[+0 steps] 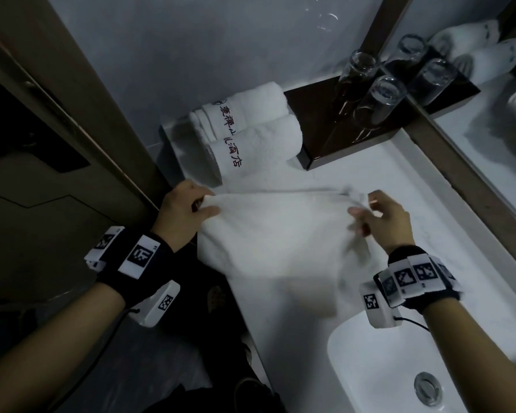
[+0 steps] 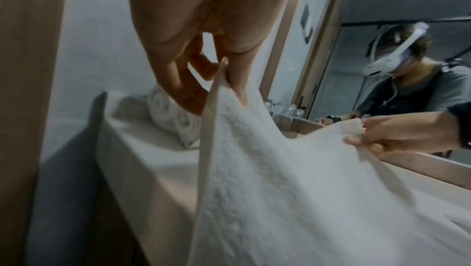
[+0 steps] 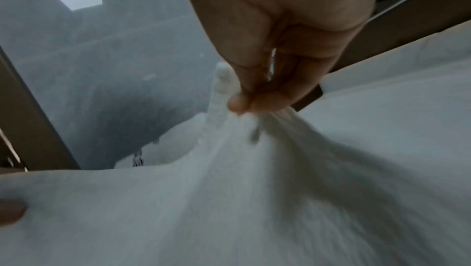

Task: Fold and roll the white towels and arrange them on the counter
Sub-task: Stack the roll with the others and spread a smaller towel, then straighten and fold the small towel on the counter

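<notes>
The white towel (image 1: 280,242) is hanging between both hands, the left hand (image 1: 185,213) and right hand (image 1: 382,222) each pinching a corner; only the left wrist view is showing a mirrored person; two rolled towels (image 1: 248,129) are lying at 12 o'clock on the worktop (image 1: 423,210).

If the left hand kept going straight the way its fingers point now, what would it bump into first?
Probably the nearer rolled towel. The left hand, pinching a corner of the loose towel, points up the counter toward it, with only a short stretch of towel edge between. Depth is hard to judge from above.

Hemmed by rolled towels (image 1: 248,129) and upturned glasses (image 1: 379,99) behind, door frame (image 1: 81,108) left, sink (image 1: 379,371) near; open desk (image 1: 429,210) rightward.
</notes>
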Motion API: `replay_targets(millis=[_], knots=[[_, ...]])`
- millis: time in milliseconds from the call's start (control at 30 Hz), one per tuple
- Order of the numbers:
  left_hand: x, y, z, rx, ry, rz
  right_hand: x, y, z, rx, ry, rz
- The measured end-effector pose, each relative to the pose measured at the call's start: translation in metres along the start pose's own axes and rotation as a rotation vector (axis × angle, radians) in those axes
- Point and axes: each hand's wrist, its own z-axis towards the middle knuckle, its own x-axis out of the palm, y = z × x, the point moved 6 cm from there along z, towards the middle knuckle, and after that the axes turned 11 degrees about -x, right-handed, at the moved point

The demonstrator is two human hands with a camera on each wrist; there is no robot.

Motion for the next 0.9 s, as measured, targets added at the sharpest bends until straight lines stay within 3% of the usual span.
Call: replay_targets(millis=[100, 200, 300, 367, 433, 533, 567, 700, 767, 833, 900], knots=[[-0.032, -0.03, -0.016, 0.18, -0.144, -0.076, -0.015, 0.025, 0.006, -0.152, -0.113, 0.357], [-0.035, -0.047, -0.047, 0.433, -0.032, -0.079, -0.015, 0.03, 0.008, -0.198, -0.12, 0.594], [0.008, -0.037, -0.083, 0.56, 0.206, 0.091, -0.005, 0.004, 0.008, 0.004, -0.17, 0.733], [0.046, -0.021, -0.102, 0.527, 0.342, 0.217, 0.003, -0.023, 0.003, 0.207, -0.213, 0.803], [0.078, -0.007, -0.117, 0.507, 0.426, 0.335, 0.01, -0.045, -0.007, 0.346, -0.252, 0.711], [0.108, 0.0, -0.137, 0.601, 0.488, 0.418, 0.011, -0.072, -0.02, 0.457, -0.354, 0.633], [0.113, 0.003, -0.137, 0.565, 0.515, 0.411, 0.011, -0.077, -0.022, 0.478, -0.348, 0.606], [0.125, 0.01, -0.138, 0.535, 0.531, 0.437, 0.008, -0.086, -0.017, 0.388, -0.112, 0.169], [0.129, 0.016, -0.135, 0.484, 0.565, 0.487, 0.008, -0.089, -0.018, 0.341, -0.095, 0.059], [0.13, 0.022, -0.133, 0.451, 0.601, 0.48, 0.011, -0.09, -0.019, 0.321, -0.114, 0.06], [0.129, 0.024, -0.131, 0.443, 0.609, 0.439, 0.016, -0.094, -0.023, 0.358, -0.148, 0.21]])
